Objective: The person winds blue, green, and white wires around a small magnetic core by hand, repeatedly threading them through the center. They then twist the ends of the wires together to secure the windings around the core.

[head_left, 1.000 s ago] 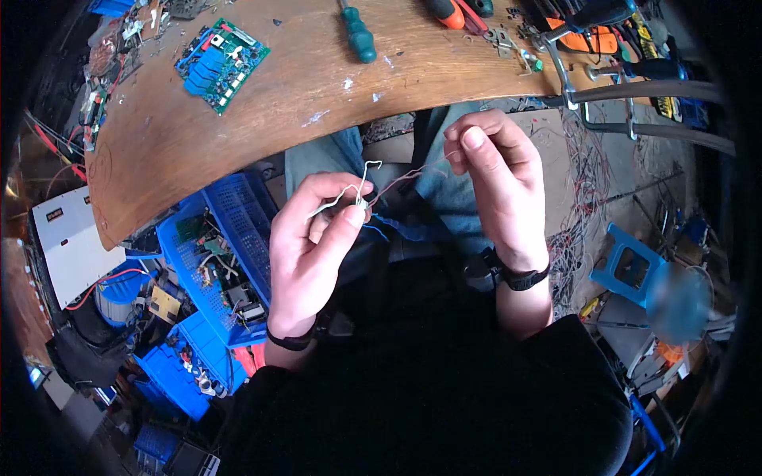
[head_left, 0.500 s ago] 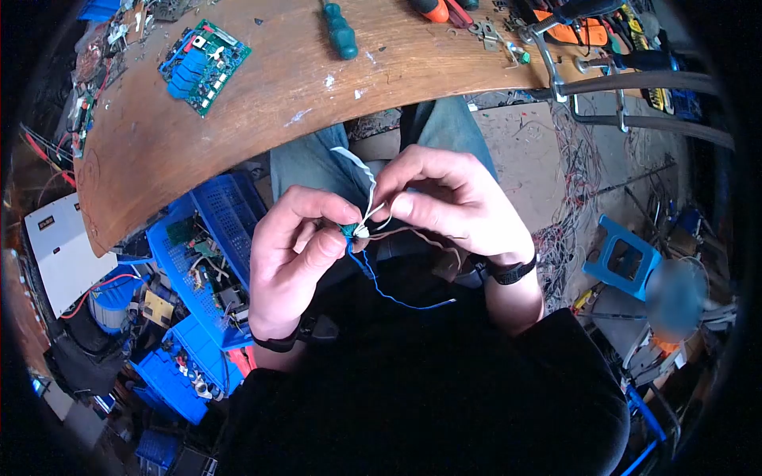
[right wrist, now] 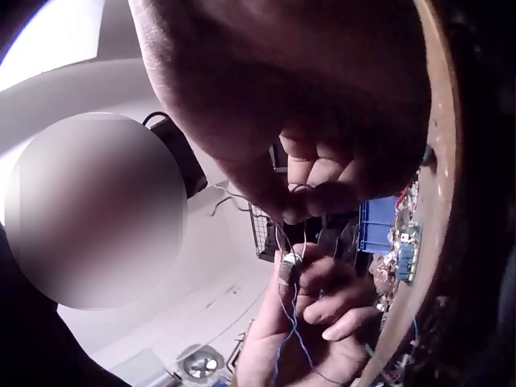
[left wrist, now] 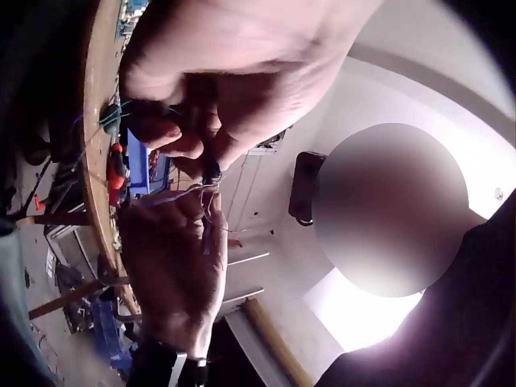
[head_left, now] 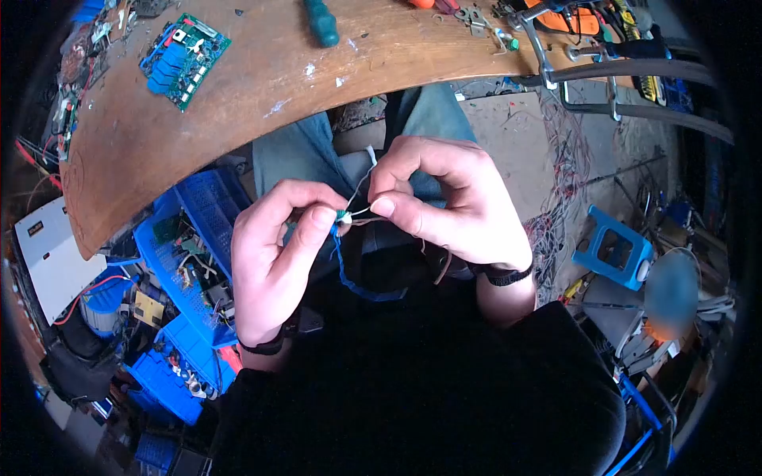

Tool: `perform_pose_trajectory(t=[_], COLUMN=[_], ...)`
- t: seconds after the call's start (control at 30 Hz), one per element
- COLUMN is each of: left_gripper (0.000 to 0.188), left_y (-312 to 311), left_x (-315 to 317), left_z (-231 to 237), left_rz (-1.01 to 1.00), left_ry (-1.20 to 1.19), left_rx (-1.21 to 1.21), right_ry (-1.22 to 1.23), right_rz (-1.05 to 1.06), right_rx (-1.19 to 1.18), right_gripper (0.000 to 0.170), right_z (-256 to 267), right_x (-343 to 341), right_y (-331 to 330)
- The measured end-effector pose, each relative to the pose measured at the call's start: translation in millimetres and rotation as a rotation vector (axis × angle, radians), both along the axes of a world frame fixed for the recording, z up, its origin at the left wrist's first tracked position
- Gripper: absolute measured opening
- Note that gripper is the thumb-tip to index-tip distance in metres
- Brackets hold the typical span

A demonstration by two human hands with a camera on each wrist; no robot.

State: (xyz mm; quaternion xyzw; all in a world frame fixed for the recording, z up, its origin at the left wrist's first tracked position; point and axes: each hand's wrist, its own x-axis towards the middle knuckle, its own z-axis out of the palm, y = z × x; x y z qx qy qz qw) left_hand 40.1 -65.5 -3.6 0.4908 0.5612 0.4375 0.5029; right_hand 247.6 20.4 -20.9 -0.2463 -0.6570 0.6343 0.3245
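My left hand (head_left: 274,258) pinches a small green and white piece (head_left: 344,216) between thumb and forefinger in the head view. Several thin wires fan out from it: a blue twisted one (head_left: 346,279) hangs down toward the lap, and a white one points up. Just right of the piece, my right hand (head_left: 460,202) pinches a light wire with thumb and fingertips. Brownish wires pass below that thumb. In the right wrist view, the piece (right wrist: 290,261) sits at the left fingertips, with blue wires (right wrist: 297,330) trailing from it.
The wooden table (head_left: 238,103) bears a green circuit board (head_left: 186,62), a green-handled screwdriver (head_left: 321,24) and metal clamps (head_left: 548,63). Blue bins (head_left: 171,373) of parts stand at the left. Loose wires (head_left: 548,230) and a blue stool (head_left: 611,247) are on the right.
The right hand has come in from the far right to beside the left hand, going from one wire to a light one. The blue wire now hangs lower; the view has shifted slightly.
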Motion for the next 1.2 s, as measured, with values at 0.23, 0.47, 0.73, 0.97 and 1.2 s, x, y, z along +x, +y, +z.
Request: perform_pose_trajectory(t=[0.23,0.47,0.73,0.97,1.2], left_gripper=[0.011,0.008,0.019,0.013,0.014], left_y=[5,4,0,-7,-9], left_x=[7,11,6,6,9], left_z=[-7,-16,-10,-7,-15], left_rz=[0.031,0.07,-0.004,0.072,0.027], left_ry=[0.233,0.309,0.06,-0.268,-0.314], left_rx=[0.017,0.147,0.096,0.06,0.133], right_ry=[-0.193,-0.313,-0.159,0.345,0.055], right_rz=[-0.091,-0.16,-0.11,-0.032,0.123], right_rx=[0.319,0.527,0.36,-0.367,-0.078], right_gripper=[0.014,0.014,0.012,0.016,0.014], right_z=[4,0,8,-11,-9], right_x=[-5,-14,-10,14,-6], right_y=[-3,-9,-5,11,1])
